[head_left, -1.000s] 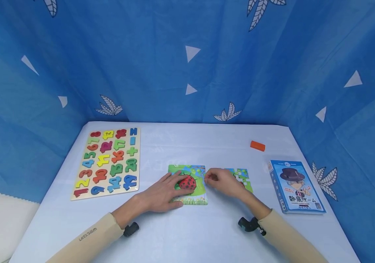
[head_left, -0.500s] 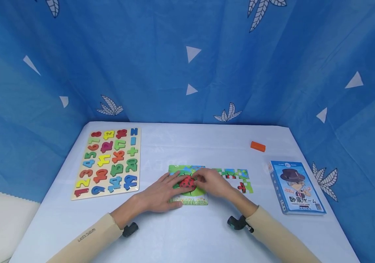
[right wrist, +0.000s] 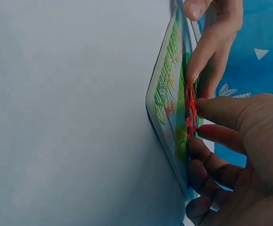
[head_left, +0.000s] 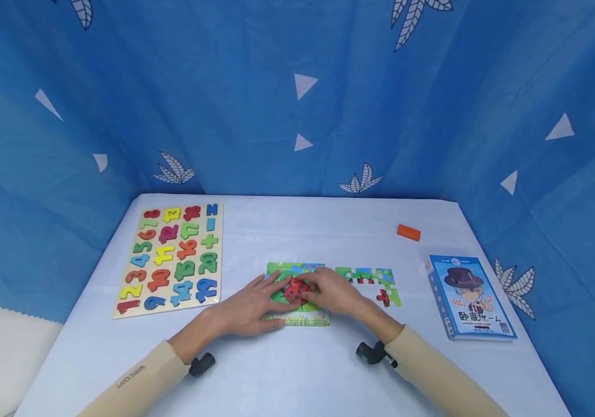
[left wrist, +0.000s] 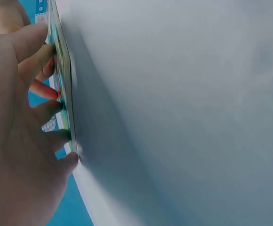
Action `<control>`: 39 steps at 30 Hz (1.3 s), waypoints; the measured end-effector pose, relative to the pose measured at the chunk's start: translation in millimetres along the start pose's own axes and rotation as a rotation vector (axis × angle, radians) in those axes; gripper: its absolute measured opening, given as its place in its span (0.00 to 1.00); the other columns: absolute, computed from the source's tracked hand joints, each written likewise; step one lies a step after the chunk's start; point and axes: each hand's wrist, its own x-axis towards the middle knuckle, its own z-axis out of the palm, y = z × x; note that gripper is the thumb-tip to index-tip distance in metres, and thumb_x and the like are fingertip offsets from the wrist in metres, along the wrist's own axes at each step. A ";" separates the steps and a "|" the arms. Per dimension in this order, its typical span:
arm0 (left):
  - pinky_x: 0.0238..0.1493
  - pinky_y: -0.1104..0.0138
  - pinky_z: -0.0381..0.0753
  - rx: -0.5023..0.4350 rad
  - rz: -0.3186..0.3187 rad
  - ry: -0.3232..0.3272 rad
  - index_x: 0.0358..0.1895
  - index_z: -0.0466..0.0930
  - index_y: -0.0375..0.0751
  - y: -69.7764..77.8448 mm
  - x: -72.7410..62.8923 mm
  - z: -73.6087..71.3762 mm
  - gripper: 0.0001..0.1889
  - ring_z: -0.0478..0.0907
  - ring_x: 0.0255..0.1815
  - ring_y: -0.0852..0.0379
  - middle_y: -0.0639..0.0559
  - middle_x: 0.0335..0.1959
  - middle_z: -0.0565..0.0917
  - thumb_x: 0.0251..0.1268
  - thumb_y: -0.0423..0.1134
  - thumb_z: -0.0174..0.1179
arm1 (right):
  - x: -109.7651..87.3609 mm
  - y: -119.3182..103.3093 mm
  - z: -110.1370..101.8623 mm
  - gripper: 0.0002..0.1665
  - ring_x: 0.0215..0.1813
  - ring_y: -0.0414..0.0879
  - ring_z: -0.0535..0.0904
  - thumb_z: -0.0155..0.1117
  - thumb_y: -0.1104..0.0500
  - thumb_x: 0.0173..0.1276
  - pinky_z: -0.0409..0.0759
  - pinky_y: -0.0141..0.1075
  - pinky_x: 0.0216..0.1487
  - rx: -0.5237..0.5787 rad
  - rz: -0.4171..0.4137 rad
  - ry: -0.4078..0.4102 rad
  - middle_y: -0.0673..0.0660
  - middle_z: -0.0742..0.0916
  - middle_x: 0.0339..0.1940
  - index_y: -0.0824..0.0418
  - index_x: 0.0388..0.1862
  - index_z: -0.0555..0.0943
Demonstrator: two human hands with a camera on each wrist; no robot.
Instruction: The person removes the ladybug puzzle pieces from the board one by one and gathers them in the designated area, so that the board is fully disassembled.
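A ladybug jigsaw puzzle lies on the white table in the middle of the head view. My left hand rests on its left side, fingers spread and mostly straight. In the left wrist view the left fingertips touch the board's surface. My right hand is over the puzzle's right side, fingers bent. Its thumb and forefinger pinch at a red ladybug puzzle piece in the right wrist view; the piece's outline is partly hidden. Several loose puzzle pieces lie just right of the board.
A wooden number board with coloured digits lies at the left. An orange block is at the back right. Nearer the right edge lies a blue game box. A blue curtain hangs behind the table.
My right hand has moved left from the board's right edge onto the ladybug, uncovering the loose pieces at the right. My left hand has stayed on the board, shifting only slightly.
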 end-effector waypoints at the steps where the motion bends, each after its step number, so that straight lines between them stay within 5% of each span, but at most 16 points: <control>1: 0.76 0.38 0.50 -0.006 0.003 -0.010 0.75 0.64 0.70 -0.5 -0.8 -0.1 0.26 0.40 0.82 0.35 0.44 0.83 0.49 0.77 0.62 0.45 | -0.2 -0.3 0.1 0.26 0.33 0.38 0.71 0.66 0.49 0.71 0.72 0.32 0.31 -0.002 -0.001 -0.002 0.42 0.76 0.31 0.49 0.67 0.80; 11: 0.77 0.39 0.45 0.000 0.011 -0.082 0.76 0.61 0.70 -2.2 -3.4 -1.9 0.28 0.35 0.82 0.36 0.43 0.83 0.44 0.77 0.63 0.45 | 1.1 -3.0 3.5 0.31 0.39 0.40 0.72 0.67 0.45 0.71 0.74 0.34 0.37 -0.043 0.004 0.000 0.47 0.82 0.40 0.51 0.70 0.77; 16: 0.77 0.39 0.46 0.011 0.010 -0.087 0.76 0.62 0.70 -3.0 -3.6 -2.0 0.27 0.36 0.82 0.36 0.43 0.83 0.44 0.77 0.61 0.46 | 3.6 -3.1 3.9 0.30 0.35 0.39 0.71 0.66 0.46 0.71 0.72 0.33 0.31 -0.033 0.020 -0.016 0.44 0.78 0.32 0.50 0.70 0.77; 26: 0.77 0.38 0.47 0.041 0.015 -0.123 0.76 0.62 0.71 -3.3 -3.0 -4.2 0.27 0.35 0.82 0.34 0.42 0.83 0.43 0.76 0.60 0.50 | 7.8 -3.8 -1.8 0.23 0.28 0.41 0.72 0.65 0.53 0.73 0.71 0.34 0.28 0.163 0.023 -0.026 0.46 0.79 0.25 0.55 0.64 0.80; 39: 0.76 0.37 0.47 0.038 0.024 -0.130 0.75 0.64 0.74 -4.3 -0.6 -6.7 0.27 0.34 0.82 0.35 0.41 0.83 0.45 0.74 0.59 0.53 | 6.8 -5.4 -3.3 0.20 0.25 0.41 0.73 0.64 0.54 0.74 0.73 0.35 0.27 0.221 0.048 0.009 0.47 0.81 0.29 0.56 0.62 0.81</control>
